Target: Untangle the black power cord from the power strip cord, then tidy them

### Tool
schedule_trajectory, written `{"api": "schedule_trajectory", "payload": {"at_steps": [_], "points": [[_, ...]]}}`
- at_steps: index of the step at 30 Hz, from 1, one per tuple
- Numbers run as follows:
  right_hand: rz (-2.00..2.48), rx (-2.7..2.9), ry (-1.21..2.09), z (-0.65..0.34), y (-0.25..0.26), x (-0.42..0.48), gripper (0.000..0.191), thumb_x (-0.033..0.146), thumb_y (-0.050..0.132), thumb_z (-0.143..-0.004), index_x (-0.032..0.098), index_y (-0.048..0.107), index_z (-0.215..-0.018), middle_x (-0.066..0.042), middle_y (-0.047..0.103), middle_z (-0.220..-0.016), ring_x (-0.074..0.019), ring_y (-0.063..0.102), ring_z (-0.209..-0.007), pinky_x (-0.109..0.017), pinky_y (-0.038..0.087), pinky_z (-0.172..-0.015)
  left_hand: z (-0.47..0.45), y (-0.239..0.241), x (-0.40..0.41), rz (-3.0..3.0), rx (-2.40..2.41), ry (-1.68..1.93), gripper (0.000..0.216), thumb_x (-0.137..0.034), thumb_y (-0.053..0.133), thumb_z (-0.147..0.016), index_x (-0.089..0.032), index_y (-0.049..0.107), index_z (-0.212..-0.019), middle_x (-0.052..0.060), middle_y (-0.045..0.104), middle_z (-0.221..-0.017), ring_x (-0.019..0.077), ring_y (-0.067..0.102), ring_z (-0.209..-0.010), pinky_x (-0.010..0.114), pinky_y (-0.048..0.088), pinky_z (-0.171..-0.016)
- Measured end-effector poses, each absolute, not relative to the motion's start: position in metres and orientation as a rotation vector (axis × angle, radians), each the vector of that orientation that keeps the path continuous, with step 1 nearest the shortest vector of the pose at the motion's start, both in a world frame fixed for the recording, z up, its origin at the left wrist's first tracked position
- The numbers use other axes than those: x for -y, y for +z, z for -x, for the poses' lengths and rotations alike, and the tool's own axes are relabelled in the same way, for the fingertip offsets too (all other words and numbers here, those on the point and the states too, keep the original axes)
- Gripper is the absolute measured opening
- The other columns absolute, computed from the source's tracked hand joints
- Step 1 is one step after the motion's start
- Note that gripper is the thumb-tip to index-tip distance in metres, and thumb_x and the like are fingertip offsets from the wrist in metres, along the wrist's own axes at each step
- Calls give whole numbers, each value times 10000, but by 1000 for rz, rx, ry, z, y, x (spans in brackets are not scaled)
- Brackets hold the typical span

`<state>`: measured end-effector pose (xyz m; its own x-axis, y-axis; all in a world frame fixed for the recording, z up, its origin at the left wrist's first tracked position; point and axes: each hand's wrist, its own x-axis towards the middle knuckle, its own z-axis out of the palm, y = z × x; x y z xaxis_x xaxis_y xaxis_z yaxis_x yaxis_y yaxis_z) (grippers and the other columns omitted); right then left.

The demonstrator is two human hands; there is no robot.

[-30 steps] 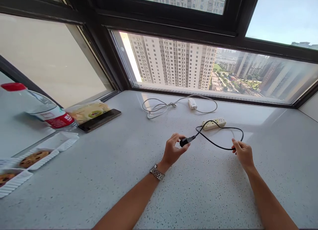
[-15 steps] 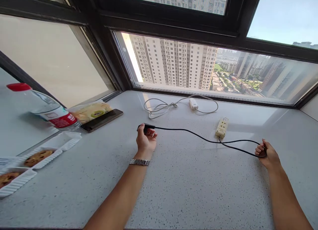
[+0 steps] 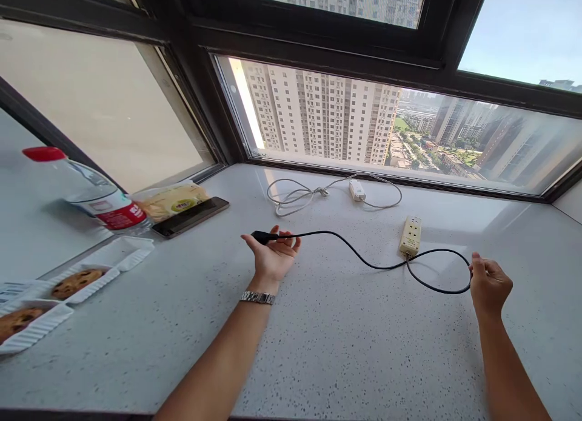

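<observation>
My left hand (image 3: 273, 256) lies palm up on the white speckled counter (image 3: 345, 342), fingers spread. A black plug (image 3: 260, 236) rests across its thumb and fingertips, not gripped. From the plug a black cable (image 3: 354, 254) runs right to a cream power strip (image 3: 410, 236), then curls in a loop toward my right hand (image 3: 489, 284). That hand's fingers are curled and pinch the loop at its right end.
A white cable (image 3: 291, 199) with a small white adapter (image 3: 357, 190) lies near the window. At the left are a water bottle (image 3: 93, 193), a snack packet (image 3: 175, 199), a phone (image 3: 191, 216) and white trays with cookies (image 3: 77, 281).
My hands pulled apart and stretched the cable out. The left hand then opened palm up under the plug. The right hand came back slightly left, so the cable slackened into a loop.
</observation>
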<state>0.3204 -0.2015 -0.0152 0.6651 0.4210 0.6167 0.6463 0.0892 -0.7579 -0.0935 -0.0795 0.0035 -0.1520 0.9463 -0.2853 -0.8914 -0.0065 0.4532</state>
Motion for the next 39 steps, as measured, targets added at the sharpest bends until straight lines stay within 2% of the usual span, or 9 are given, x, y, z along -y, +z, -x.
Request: {"api": "schedule_trajectory", "payload": {"at_steps": [4, 9, 12, 16, 18, 25, 30, 33, 39], "points": [[1404, 1345, -643, -295, -9, 199, 306, 432, 553, -873, 150, 640, -794, -108, 660, -833, -231, 605, -799, -350, 461, -702, 88, -7, 77, -248, -664, 1505, 672, -804, 287, -771, -179, 514, -676, -79, 366, -392, 85, 413, -337, 257, 482, -495], [1398, 1601, -656, -273, -14, 199, 392, 324, 543, -917, 178, 525, -554, -45, 636, -684, -176, 556, -692, -313, 386, -690, 83, -20, 75, -641, -967, 1346, 602, -780, 444, -728, -185, 485, -642, -120, 219, -337, 40, 174, -261, 178, 254, -331], [1477, 1661, -660, -246, -19, 201, 347, 319, 535, -922, 179, 566, -606, -53, 641, -742, -192, 543, -740, -329, 364, -712, 74, -25, 79, -926, -1077, 1277, 613, -801, 524, -642, -190, 486, -654, -119, 245, -349, 36, 186, -269, 178, 234, -335], [1478, 1849, -626, -188, -29, 201, 310, 369, 464, -940, 141, 609, -1093, -150, 604, -1129, -302, 489, -1078, -450, 323, -912, 56, -26, 90, -1220, -1112, 1083, 635, -814, 554, -586, -184, 488, -621, -60, 388, -395, 78, 377, -324, 209, 326, -393], [1396, 2030, -507, -163, -36, 199, 364, 407, 493, -920, 138, 581, -1149, -157, 583, -1175, -305, 470, -1113, -451, 315, -943, 49, -26, 94, -1331, -1179, 916, 639, -813, 563, -573, -177, 509, -606, -4, 494, -450, 130, 493, -389, 238, 374, -429], [1622, 2344, -6, -157, -37, 188, 97, 279, 613, -846, 187, 628, -820, -42, 640, -796, -173, 555, -715, -271, 335, -627, 72, -19, 77, -1836, -1742, 653, 623, -713, 437, -760, -184, 454, -431, 40, 467, -414, 183, 506, -440, 281, 331, -489], [1739, 2219, 95, -179, -34, 182, 266, 271, 537, -900, 174, 553, -653, -1, 573, -609, -109, 445, -522, -248, 201, -515, 93, -1, 19, -1770, -1803, 1315, 224, -362, 678, -690, -169, 574, -646, 54, 602, -706, 230, 561, -756, 294, 385, -679], [1648, 2180, 143, -177, -40, 180, 383, 344, 502, -909, 173, 472, -568, 10, 492, -534, -95, 339, -459, -261, 146, -488, 91, 9, -21, -1703, -1681, 1441, 200, -325, 660, -733, -162, 546, -707, 57, 600, -852, 237, 540, -946, 280, 402, -796], [1464, 2078, 384, -167, -50, 177, 480, 403, 466, -888, 176, 299, -500, 45, 277, -461, -79, 190, -433, -262, 100, -465, 85, 10, -75, -1444, -1272, 1498, 364, -401, 664, -758, -206, 414, -577, 15, 499, -605, 194, 558, -727, 245, 428, -669]]}}
